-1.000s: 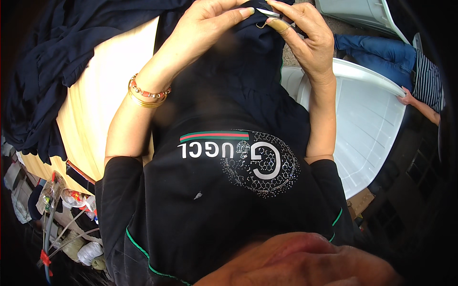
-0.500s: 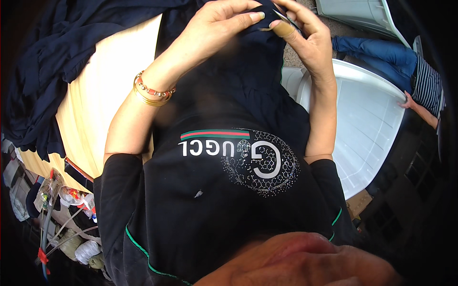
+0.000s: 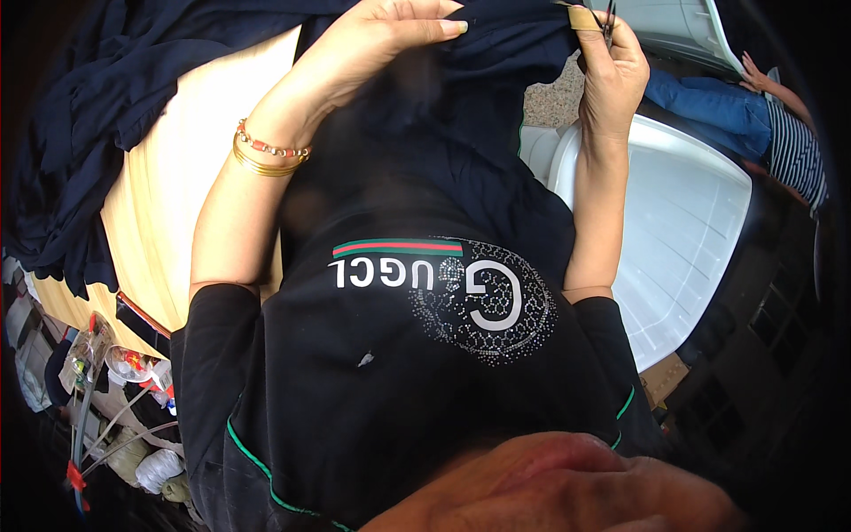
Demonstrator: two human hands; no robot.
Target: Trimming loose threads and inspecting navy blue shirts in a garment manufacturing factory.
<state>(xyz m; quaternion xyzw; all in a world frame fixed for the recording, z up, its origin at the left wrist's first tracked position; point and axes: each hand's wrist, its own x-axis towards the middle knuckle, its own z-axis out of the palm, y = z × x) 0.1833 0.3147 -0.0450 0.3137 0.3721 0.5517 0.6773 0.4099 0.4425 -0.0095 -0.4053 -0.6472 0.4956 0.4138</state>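
Dark navy cloth (image 3: 519, 44) stretches between my two hands at the top of the head view. My left hand (image 3: 377, 35) is closed on it, thumb against fingers; its fingertips are partly cut off by the upper edge. At the cloth's right end, my right hand (image 3: 614, 80) is closed, its thumb wrapped in a tan band (image 3: 583, 19). Small dark thread snips (image 3: 610, 19) stick up from the right hand, beside the thumb. That hand also pinches the cloth's edge. More of the cloth hangs down in front of my body.
A light wooden tabletop (image 3: 208, 133) lies to the left, navy cloth (image 3: 62, 177) heaped over it. At the right stand a large white plastic bin (image 3: 656, 239) and a second pale bin (image 3: 678, 31). Another person in jeans (image 3: 714, 111) is beyond them. Bags and cords (image 3: 115, 426) crowd the lower left.
My hands have moved apart, the right one up and to the right, the left slightly left. The cloth between them is drawn out wider. The other person's hand now shows at the upper bin.
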